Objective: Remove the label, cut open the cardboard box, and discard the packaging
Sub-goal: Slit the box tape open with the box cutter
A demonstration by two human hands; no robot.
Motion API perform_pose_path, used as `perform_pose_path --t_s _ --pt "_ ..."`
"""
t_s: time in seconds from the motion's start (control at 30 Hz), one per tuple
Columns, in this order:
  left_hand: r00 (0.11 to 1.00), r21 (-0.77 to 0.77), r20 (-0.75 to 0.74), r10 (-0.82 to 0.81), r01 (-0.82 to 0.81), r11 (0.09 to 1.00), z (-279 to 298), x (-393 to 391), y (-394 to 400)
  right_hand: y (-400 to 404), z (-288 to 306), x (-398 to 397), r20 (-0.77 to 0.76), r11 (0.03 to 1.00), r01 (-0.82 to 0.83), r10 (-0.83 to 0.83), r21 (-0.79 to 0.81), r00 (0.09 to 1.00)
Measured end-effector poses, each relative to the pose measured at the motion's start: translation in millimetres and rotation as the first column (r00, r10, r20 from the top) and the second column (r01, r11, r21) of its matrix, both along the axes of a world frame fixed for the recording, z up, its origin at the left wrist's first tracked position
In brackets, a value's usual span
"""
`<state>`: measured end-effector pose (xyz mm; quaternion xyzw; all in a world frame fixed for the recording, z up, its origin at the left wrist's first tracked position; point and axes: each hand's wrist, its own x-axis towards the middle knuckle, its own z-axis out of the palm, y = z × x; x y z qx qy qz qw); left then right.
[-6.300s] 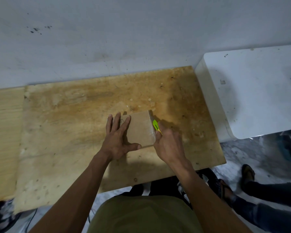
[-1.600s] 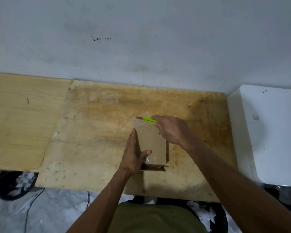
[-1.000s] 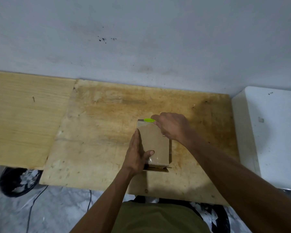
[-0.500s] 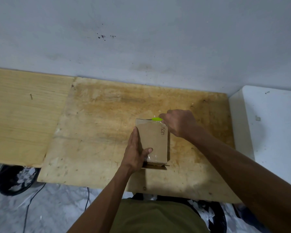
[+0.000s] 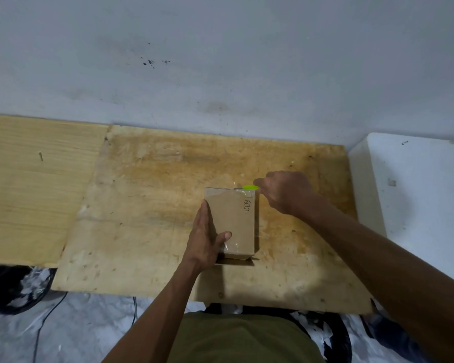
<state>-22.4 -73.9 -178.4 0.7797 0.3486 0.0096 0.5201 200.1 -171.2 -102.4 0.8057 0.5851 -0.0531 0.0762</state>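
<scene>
A small brown cardboard box [image 5: 233, 221] with black handwriting and clear tape lies on the stained plywood board [image 5: 155, 205]. A flap sticks out under its near end. My left hand [image 5: 206, 239] presses against the box's left side, thumb on top. My right hand [image 5: 286, 192] is closed on a lime-green cutter [image 5: 250, 188], whose tip sits at the box's far right corner.
A paler wooden board [image 5: 32, 189] adjoins on the left and a white block [image 5: 414, 200] on the right. The wall rises directly behind. A black bag of scraps [image 5: 16, 289] sits on the floor at lower left, with a cable beside it.
The cutter has slid right along the box's far edge, from its left corner to its right corner. My right hand moved off the box top, uncovering the handwriting. My left hand stayed put.
</scene>
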Motion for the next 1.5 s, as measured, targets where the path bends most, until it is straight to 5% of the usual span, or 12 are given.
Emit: perform_pose_path --t_s 0.93,1.23,1.37,1.5 --pt "1.0 -0.001 -0.009 -0.002 0.002 1.0 1.4 -1.1 -1.2 -31.7 4.5 18.4 0.009 0.991 0.083 -0.083 -0.101 0.997" --pt "1.0 -0.014 -0.009 -0.004 0.004 1.0 4.0 -2.2 -0.2 -45.9 -13.0 26.0 -0.09 0.98 0.171 -0.18 -0.101 0.98" --pt "1.0 -0.034 -0.011 0.004 -0.004 0.999 3.8 1.3 -4.2 -54.0 -22.6 31.9 -0.194 0.945 0.295 -0.319 -0.144 0.928" --pt "1.0 -0.024 -0.016 -0.004 0.003 1.0 3.8 0.6 -3.1 -72.1 -38.2 22.8 -0.475 0.835 0.55 -0.494 -0.024 0.728"
